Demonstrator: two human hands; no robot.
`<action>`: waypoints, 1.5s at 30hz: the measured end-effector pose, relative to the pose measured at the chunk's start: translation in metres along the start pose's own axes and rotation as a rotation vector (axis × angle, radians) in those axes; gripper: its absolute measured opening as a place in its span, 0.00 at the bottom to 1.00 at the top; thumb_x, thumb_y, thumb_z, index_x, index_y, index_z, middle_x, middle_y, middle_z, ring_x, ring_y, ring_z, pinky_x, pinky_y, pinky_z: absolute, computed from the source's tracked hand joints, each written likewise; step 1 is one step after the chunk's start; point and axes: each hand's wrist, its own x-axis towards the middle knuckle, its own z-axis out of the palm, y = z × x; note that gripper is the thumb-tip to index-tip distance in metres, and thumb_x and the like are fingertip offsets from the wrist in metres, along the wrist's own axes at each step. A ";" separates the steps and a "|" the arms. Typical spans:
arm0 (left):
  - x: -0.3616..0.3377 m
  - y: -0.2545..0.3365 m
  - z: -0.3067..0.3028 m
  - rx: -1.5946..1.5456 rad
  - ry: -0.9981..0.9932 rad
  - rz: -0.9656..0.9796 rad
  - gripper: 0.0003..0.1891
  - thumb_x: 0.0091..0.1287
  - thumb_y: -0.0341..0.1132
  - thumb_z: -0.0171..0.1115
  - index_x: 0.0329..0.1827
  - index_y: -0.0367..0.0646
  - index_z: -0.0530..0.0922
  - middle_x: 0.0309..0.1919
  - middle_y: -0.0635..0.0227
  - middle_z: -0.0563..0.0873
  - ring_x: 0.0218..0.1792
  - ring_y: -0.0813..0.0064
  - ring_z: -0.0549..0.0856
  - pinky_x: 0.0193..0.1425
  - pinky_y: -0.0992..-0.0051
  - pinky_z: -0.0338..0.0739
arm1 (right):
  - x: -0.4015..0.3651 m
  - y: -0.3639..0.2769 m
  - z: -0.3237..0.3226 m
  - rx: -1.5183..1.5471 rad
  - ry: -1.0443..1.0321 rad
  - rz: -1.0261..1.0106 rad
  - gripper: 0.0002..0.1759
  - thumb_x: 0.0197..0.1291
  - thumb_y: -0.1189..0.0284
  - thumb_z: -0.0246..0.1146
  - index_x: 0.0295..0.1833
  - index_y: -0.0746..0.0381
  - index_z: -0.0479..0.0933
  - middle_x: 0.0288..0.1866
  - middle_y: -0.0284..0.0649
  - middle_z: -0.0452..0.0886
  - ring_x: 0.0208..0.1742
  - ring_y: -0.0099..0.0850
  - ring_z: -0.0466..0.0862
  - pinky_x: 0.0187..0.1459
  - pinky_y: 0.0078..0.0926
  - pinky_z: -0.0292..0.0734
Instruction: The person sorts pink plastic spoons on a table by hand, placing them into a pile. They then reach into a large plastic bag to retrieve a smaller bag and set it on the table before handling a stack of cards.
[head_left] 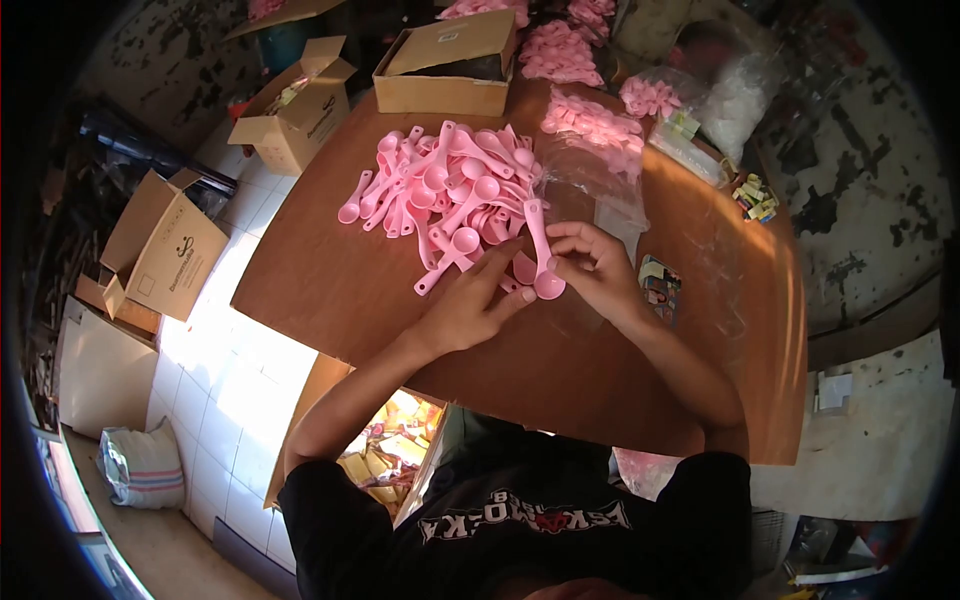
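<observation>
Head view: right hand (597,266) fingers pinch a pink spoon (541,255) at mid-bench (330,285); left hand (468,308), fingers stretched flat, rests just beside it at 9 o'clock. Spoon pile (450,190) lies at 12 o'clock.

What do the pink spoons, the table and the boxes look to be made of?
The pink spoons, like the one pinched in the right hand: likely moulded plastic, with uniform colour and a slight sheen. The table: probably wood or laminate, smooth matte brown. The boxes: brown cardboard with folded flaps.
</observation>
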 end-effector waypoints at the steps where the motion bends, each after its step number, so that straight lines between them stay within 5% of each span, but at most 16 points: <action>1: -0.006 0.010 0.003 -0.428 0.042 -0.180 0.22 0.74 0.41 0.53 0.66 0.38 0.70 0.63 0.54 0.75 0.64 0.63 0.75 0.68 0.71 0.65 | -0.005 -0.003 0.007 0.062 -0.055 0.019 0.18 0.61 0.77 0.65 0.57 0.66 0.74 0.42 0.38 0.84 0.42 0.20 0.82 0.44 0.19 0.77; 5: -0.034 -0.007 0.036 -1.039 0.229 -0.337 0.19 0.78 0.40 0.48 0.64 0.38 0.71 0.55 0.63 0.81 0.59 0.71 0.79 0.62 0.73 0.72 | -0.016 -0.005 0.026 0.075 -0.242 -0.016 0.15 0.65 0.75 0.63 0.55 0.66 0.77 0.46 0.34 0.84 0.48 0.19 0.81 0.47 0.20 0.77; 8: -0.047 0.011 0.036 -1.402 0.441 -0.465 0.17 0.78 0.40 0.47 0.61 0.41 0.73 0.54 0.63 0.82 0.58 0.68 0.81 0.62 0.68 0.75 | 0.014 0.021 0.005 -0.252 -0.003 0.049 0.13 0.66 0.72 0.62 0.51 0.68 0.79 0.48 0.42 0.84 0.48 0.22 0.82 0.49 0.21 0.77; 9: -0.051 0.006 0.038 -1.405 0.445 -0.477 0.16 0.78 0.42 0.46 0.59 0.42 0.74 0.53 0.63 0.83 0.57 0.66 0.81 0.62 0.63 0.76 | 0.028 0.017 -0.002 -0.516 0.105 0.044 0.13 0.66 0.71 0.59 0.48 0.69 0.81 0.46 0.50 0.84 0.45 0.33 0.85 0.48 0.27 0.79; 10: -0.055 0.003 0.040 -1.403 0.430 -0.477 0.16 0.78 0.42 0.46 0.59 0.42 0.74 0.53 0.63 0.83 0.57 0.66 0.81 0.62 0.63 0.76 | 0.046 0.054 -0.013 -0.704 0.232 -0.192 0.15 0.64 0.72 0.56 0.50 0.70 0.80 0.42 0.56 0.83 0.43 0.51 0.83 0.48 0.40 0.78; 11: -0.057 0.001 0.041 -1.393 0.443 -0.495 0.17 0.78 0.42 0.46 0.59 0.41 0.73 0.54 0.63 0.83 0.57 0.65 0.82 0.62 0.63 0.76 | 0.068 0.086 -0.023 -0.912 0.347 -0.178 0.14 0.61 0.73 0.57 0.47 0.68 0.81 0.41 0.55 0.83 0.44 0.51 0.83 0.50 0.45 0.77; 13: -0.057 0.000 0.040 -1.387 0.458 -0.530 0.18 0.78 0.43 0.45 0.60 0.41 0.72 0.55 0.62 0.82 0.56 0.64 0.82 0.62 0.62 0.76 | 0.108 0.089 -0.041 -0.912 0.195 0.300 0.13 0.57 0.72 0.58 0.45 0.67 0.80 0.41 0.56 0.82 0.45 0.53 0.82 0.51 0.46 0.76; 15: -0.054 0.001 0.039 -1.372 0.462 -0.543 0.18 0.78 0.43 0.45 0.60 0.40 0.72 0.55 0.61 0.82 0.56 0.64 0.82 0.62 0.62 0.76 | 0.142 0.125 -0.069 -1.168 0.335 -0.295 0.14 0.53 0.71 0.59 0.44 0.66 0.80 0.40 0.55 0.83 0.45 0.54 0.82 0.51 0.46 0.76; 16: -0.054 0.002 0.037 -1.359 0.476 -0.564 0.18 0.78 0.43 0.44 0.61 0.40 0.71 0.55 0.61 0.82 0.56 0.64 0.82 0.62 0.62 0.76 | 0.157 0.132 -0.078 -1.208 0.385 -0.289 0.14 0.53 0.71 0.59 0.44 0.66 0.80 0.40 0.55 0.83 0.46 0.54 0.82 0.51 0.46 0.76; 19: -0.055 0.000 0.041 -1.360 0.470 -0.526 0.18 0.78 0.42 0.44 0.61 0.39 0.71 0.55 0.60 0.81 0.56 0.62 0.82 0.62 0.62 0.76 | 0.185 0.128 -0.093 -1.218 0.453 0.072 0.15 0.53 0.71 0.59 0.45 0.65 0.80 0.42 0.55 0.82 0.47 0.53 0.81 0.52 0.46 0.76; 22: -0.055 0.000 0.041 -1.353 0.479 -0.528 0.17 0.78 0.41 0.44 0.61 0.39 0.71 0.55 0.60 0.81 0.56 0.61 0.82 0.62 0.62 0.77 | 0.197 0.127 -0.102 -1.221 0.481 0.227 0.16 0.53 0.70 0.59 0.46 0.65 0.80 0.44 0.55 0.82 0.49 0.53 0.81 0.53 0.46 0.76; 44: -0.061 0.004 0.044 -1.284 0.443 -0.477 0.17 0.78 0.41 0.46 0.60 0.39 0.72 0.53 0.60 0.82 0.52 0.63 0.84 0.59 0.64 0.78 | 0.200 0.157 -0.091 -1.267 0.386 0.221 0.21 0.52 0.68 0.59 0.52 0.62 0.80 0.56 0.53 0.80 0.59 0.50 0.79 0.60 0.46 0.74; 45: -0.061 0.005 0.044 -1.281 0.440 -0.484 0.17 0.78 0.41 0.46 0.59 0.39 0.72 0.52 0.60 0.82 0.52 0.63 0.84 0.58 0.64 0.79 | 0.193 0.125 -0.083 -1.256 0.238 0.339 0.24 0.52 0.68 0.59 0.55 0.62 0.79 0.58 0.54 0.79 0.61 0.50 0.78 0.61 0.46 0.73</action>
